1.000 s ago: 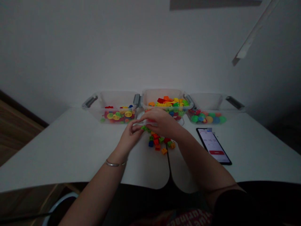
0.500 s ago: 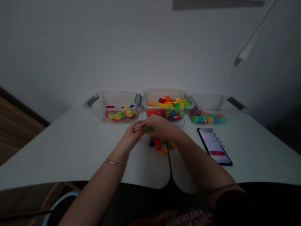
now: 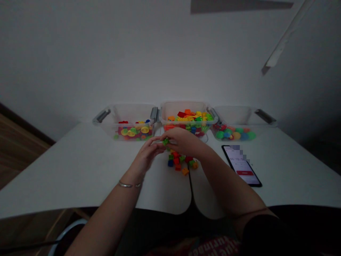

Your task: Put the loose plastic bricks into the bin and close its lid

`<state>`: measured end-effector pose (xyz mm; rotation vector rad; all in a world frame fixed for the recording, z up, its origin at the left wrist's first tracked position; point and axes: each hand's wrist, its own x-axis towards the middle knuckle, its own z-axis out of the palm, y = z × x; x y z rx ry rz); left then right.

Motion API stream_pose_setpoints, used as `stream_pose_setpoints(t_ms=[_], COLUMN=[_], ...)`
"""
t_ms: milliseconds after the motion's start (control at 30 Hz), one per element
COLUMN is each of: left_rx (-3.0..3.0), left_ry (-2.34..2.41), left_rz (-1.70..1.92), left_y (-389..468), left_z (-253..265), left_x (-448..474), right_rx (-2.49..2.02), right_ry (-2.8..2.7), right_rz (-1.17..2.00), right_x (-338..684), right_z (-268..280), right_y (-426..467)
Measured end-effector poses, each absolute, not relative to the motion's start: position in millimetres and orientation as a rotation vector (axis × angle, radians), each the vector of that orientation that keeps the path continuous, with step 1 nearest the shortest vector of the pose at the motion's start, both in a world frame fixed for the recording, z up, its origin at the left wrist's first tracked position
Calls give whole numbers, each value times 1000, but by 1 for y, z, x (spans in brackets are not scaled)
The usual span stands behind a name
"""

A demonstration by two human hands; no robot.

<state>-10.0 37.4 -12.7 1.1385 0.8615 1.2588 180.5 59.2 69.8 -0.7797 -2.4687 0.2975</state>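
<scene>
My right hand (image 3: 183, 140) is closed in a pinch on a small green building block (image 3: 165, 141), above the table. From the left, my left hand (image 3: 149, 151) meets it, its thumb and fingertips closing at the block's left side. Some of the fingertips are hidden behind the block and the other hand. Just below the hands lies a loose pile of small building blocks (image 3: 178, 166) in red, orange, green and blue. An orange block (image 3: 185, 172) sits nearest to me.
Three clear bins stand along the wall: a left bin (image 3: 106, 129) with mixed coloured pieces, a middle bin (image 3: 162, 119) heaped with blocks, and a right bin (image 3: 262, 122) with coloured balls. A lit phone (image 3: 241, 165) lies on the white table (image 3: 93, 170), right of my forearm.
The green block has turned in my fingers and shows more plainly. My left fingers have shifted slightly and spread a little. The pile below is more visible; the whole view has moved slightly.
</scene>
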Motion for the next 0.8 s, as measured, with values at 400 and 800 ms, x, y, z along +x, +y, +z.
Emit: stream_pose_setpoints(t_ms=[400,800], left_rx=[2191,2517], left_ry=[1338,1360], left_rz=[1112,766], left_y=[36,40], left_z=[-24,-37], left_x=[-23,-21], right_rx=[-1259,-1824], right_ry=[-1718,-1758], right_rz=[-171,-178], right_x=[240,247], right_z=[88,88], right_y=[81,83])
